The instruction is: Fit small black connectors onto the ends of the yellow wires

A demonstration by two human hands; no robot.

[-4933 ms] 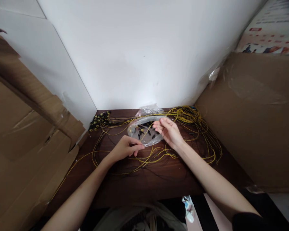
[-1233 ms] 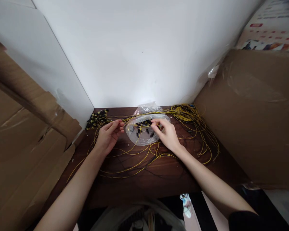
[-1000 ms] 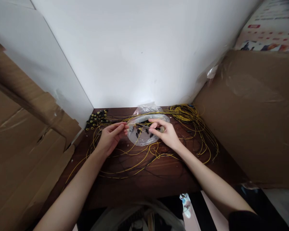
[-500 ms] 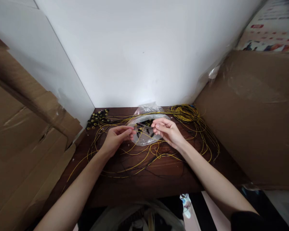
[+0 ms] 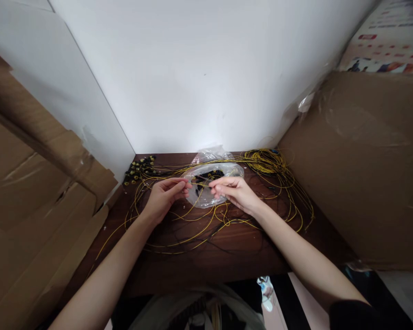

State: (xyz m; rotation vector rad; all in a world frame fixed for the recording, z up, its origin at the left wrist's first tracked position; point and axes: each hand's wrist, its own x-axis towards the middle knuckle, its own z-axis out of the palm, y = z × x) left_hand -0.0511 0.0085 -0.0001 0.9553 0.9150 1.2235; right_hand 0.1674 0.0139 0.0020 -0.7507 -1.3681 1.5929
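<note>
Between my two hands runs a thin yellow wire (image 5: 200, 184), stretched over a clear plastic bag (image 5: 211, 201). My left hand (image 5: 167, 195) pinches it between thumb and forefinger at the bag's left edge. On the other side, my right hand (image 5: 234, 190) is closed in a pinch on the same wire. Small black connectors (image 5: 209, 175) with some yellow parts lie in the bag, partly hidden by the right fingers. The wire's ends are too small to make out.
Black-and-yellow connectors (image 5: 137, 169) are heaped at the back left of the dark wooden table (image 5: 206, 266). A coil of yellow wires (image 5: 265, 161) lies at the back right. Cardboard boxes stand left (image 5: 37, 206) and right (image 5: 358, 174), with a white wall (image 5: 206, 91) behind.
My hands were farther apart about a second ago. The left has moved right, and the right has come in toward it, closing its fingers on the wire. The bag stays in place.
</note>
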